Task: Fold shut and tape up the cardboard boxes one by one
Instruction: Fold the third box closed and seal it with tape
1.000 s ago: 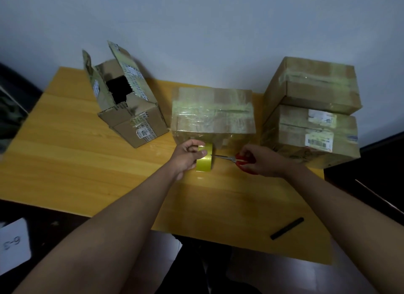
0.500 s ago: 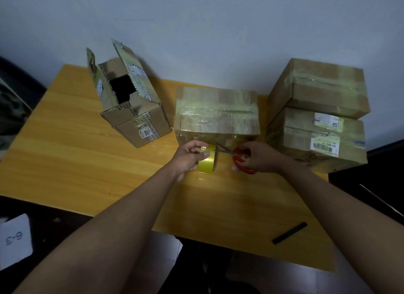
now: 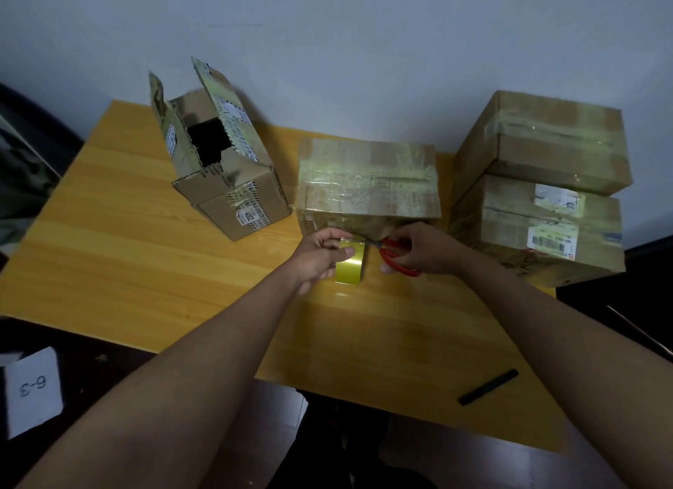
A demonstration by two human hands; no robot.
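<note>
A closed cardboard box [image 3: 368, 183], heavily taped on top, stands at the middle of the wooden table [image 3: 120, 255]. Just in front of it my left hand [image 3: 320, 255] grips a roll of yellowish tape [image 3: 350, 270] standing on edge. My right hand [image 3: 422, 248] holds red-handled scissors [image 3: 395, 259], their blades pointing left at the strip between the roll and the box. An open box [image 3: 222, 161] with raised flaps sits at the back left.
Two taped boxes are stacked at the right, the upper one [image 3: 546, 142] on the lower one [image 3: 542, 230]. A black marker [image 3: 488, 386] lies near the table's front right edge. A white card marked 6-3 [image 3: 32, 390] lies on the floor at the left.
The scissors have moved left and closer to the tape roll, up against the box's front. My left hand stays on the roll.
</note>
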